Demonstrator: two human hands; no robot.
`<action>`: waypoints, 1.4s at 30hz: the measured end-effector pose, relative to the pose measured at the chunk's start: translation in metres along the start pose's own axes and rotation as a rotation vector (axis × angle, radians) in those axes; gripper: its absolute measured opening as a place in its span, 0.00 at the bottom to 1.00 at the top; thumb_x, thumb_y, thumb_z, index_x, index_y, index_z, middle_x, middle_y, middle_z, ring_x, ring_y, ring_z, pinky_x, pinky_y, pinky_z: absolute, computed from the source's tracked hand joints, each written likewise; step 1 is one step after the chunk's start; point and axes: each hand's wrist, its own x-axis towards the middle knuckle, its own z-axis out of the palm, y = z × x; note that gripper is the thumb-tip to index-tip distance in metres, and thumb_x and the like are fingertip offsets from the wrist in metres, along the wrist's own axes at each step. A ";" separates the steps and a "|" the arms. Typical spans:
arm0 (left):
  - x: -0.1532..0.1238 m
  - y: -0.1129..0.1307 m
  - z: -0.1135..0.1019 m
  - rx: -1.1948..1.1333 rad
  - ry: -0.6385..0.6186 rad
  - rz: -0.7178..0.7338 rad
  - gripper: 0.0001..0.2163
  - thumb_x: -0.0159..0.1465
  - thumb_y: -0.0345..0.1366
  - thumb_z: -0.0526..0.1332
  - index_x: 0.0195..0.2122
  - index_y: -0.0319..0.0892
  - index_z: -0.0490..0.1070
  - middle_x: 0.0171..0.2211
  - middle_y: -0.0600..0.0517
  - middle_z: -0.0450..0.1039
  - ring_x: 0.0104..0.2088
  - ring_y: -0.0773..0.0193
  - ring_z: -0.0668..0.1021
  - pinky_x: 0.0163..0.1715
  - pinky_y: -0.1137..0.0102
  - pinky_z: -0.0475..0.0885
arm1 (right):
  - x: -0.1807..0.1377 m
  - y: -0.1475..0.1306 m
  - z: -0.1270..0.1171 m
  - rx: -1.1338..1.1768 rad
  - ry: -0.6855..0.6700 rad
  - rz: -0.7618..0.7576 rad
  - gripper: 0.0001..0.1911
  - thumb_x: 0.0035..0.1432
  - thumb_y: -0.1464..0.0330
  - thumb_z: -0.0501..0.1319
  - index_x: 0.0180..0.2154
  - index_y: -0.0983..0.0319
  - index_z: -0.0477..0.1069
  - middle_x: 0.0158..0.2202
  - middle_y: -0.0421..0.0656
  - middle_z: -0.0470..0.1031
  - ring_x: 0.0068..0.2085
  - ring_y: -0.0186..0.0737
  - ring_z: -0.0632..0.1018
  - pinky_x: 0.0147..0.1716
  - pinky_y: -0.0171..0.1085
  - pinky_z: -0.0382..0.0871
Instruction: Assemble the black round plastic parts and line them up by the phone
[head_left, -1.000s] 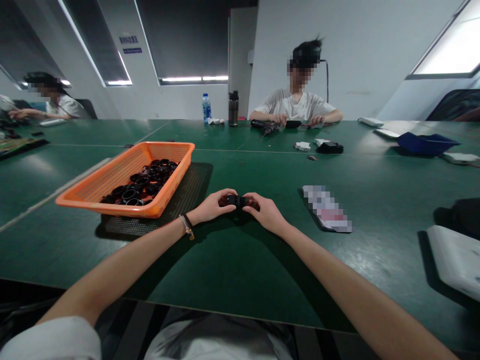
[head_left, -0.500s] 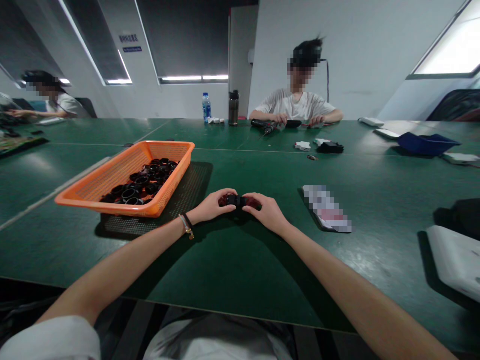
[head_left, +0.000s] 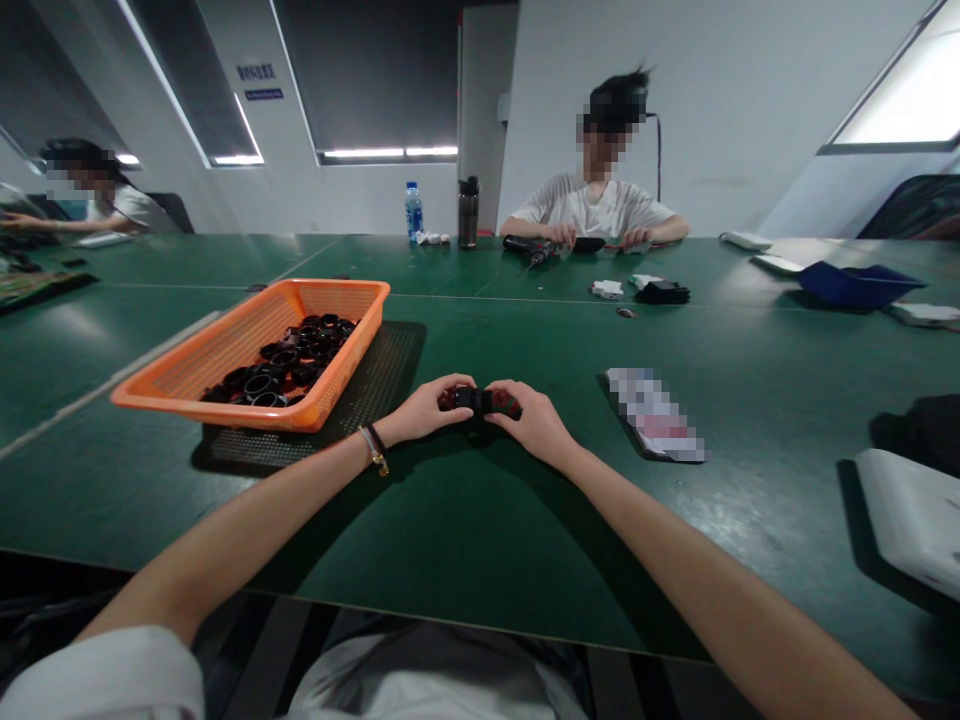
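Between my two hands, just above the green table (head_left: pixel 457 540), is a small black part (head_left: pixel 474 400) with dark reddish areas at its sides. The thumb and fingers of my left hand (head_left: pixel 424 408) close on its left end. Its right end sits between the thumb and fingers of my right hand (head_left: pixel 541 425). The fingers hide some of the part, so I cannot make out its exact kind. Left of my hands stands an orange plastic basket (head_left: pixel 346 382) holding several black ring-shaped parts (head_left: pixel 262 385).
A phone (head_left: pixel 654 415) lies right of my hands, with a white box-like thing (head_left: pixel 911 515) at the far right. Across the table a person (head_left: pixel 596 205) sits near a power drill (head_left: pixel 536 250). Bottles (head_left: pixel 467 213) and a blue tray (head_left: pixel 855 285) stand farther back.
The black part has turned slightly in my fingers, and its reddish right side shows more. My hands stay in almost the same place.
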 end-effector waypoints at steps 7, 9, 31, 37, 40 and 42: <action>0.000 0.000 0.001 -0.002 0.000 -0.004 0.17 0.54 0.34 0.61 0.45 0.39 0.65 0.37 0.51 0.69 0.35 0.66 0.71 0.37 0.71 0.68 | 0.001 0.006 0.003 0.006 0.008 -0.005 0.13 0.48 0.73 0.62 0.39 0.60 0.68 0.33 0.41 0.72 0.35 0.37 0.72 0.35 0.38 0.67; 0.000 0.000 0.001 -0.003 0.000 -0.004 0.17 0.54 0.35 0.61 0.45 0.39 0.65 0.37 0.50 0.69 0.35 0.66 0.71 0.37 0.71 0.68 | 0.001 0.006 0.003 0.000 0.010 -0.007 0.13 0.48 0.73 0.63 0.39 0.60 0.69 0.33 0.41 0.72 0.35 0.37 0.72 0.35 0.38 0.67; 0.000 -0.001 0.000 0.005 -0.011 0.019 0.17 0.54 0.36 0.60 0.44 0.39 0.64 0.37 0.50 0.68 0.35 0.66 0.71 0.36 0.72 0.67 | 0.002 0.003 0.001 -0.040 -0.027 0.027 0.11 0.50 0.72 0.62 0.39 0.61 0.69 0.32 0.42 0.72 0.33 0.37 0.72 0.35 0.38 0.67; 0.000 0.000 0.001 0.000 -0.004 0.015 0.17 0.54 0.36 0.60 0.44 0.39 0.65 0.37 0.50 0.68 0.35 0.66 0.71 0.36 0.71 0.67 | 0.002 0.001 0.000 -0.076 -0.039 0.042 0.12 0.50 0.71 0.62 0.39 0.63 0.70 0.32 0.43 0.73 0.33 0.37 0.72 0.34 0.38 0.66; 0.000 -0.001 0.001 0.002 0.000 0.018 0.17 0.54 0.36 0.60 0.44 0.39 0.65 0.37 0.50 0.68 0.35 0.65 0.71 0.37 0.71 0.67 | 0.002 0.000 0.000 -0.072 -0.043 0.048 0.11 0.50 0.72 0.62 0.39 0.63 0.70 0.32 0.43 0.73 0.33 0.37 0.72 0.35 0.37 0.66; 0.000 -0.001 0.001 0.004 0.001 0.024 0.17 0.54 0.36 0.60 0.44 0.39 0.65 0.38 0.50 0.68 0.36 0.65 0.71 0.37 0.70 0.67 | 0.002 -0.001 0.000 -0.073 -0.045 0.051 0.11 0.50 0.72 0.62 0.39 0.63 0.70 0.33 0.43 0.73 0.33 0.37 0.72 0.35 0.37 0.66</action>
